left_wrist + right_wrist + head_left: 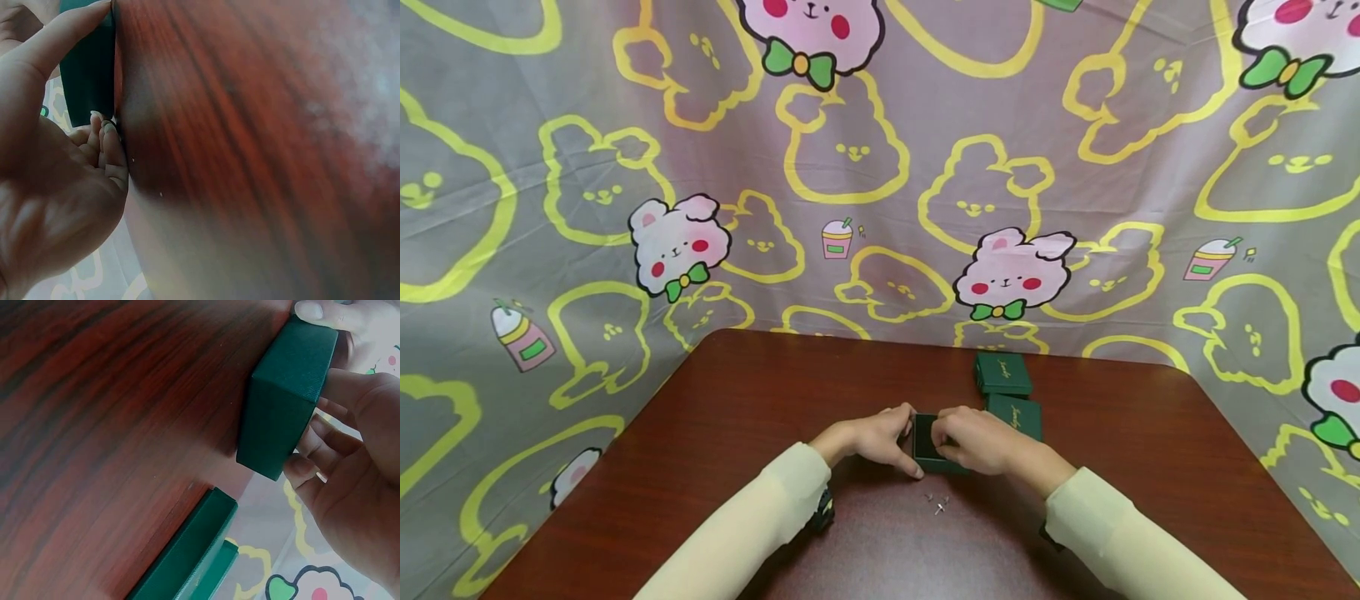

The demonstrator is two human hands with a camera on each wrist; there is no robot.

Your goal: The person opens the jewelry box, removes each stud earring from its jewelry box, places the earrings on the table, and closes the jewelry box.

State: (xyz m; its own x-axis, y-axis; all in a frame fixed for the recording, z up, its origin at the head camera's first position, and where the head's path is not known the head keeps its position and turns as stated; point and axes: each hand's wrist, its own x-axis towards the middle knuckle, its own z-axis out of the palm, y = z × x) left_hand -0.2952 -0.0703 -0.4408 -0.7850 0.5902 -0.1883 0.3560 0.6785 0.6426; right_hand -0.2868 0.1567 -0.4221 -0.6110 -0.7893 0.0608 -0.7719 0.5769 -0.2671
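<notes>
A small green jewelry box (pixel 942 467) sits on the table without its lid, its dark inside facing up. My left hand (pixel 880 437) grips it from the left, thumb at the near corner and fingers round the far side. From the right, my right hand (pixel 981 437) reaches over the box with bent fingers dipping into it. In the right wrist view, its fingertips are partly hidden behind the rim of the box (pixel 284 394); I cannot tell whether they pinch something inside. Close in front of the box lie several tiny silvery jewelry pieces (pixel 939 507).
Two flat green pieces with gold lettering, a farther one (pixel 1004 373) and a nearer one (pixel 1018 414), lie behind my right hand. The brown wooden table (pixel 760 400) meets a patterned cloth (pixel 880 275) at its back and sides.
</notes>
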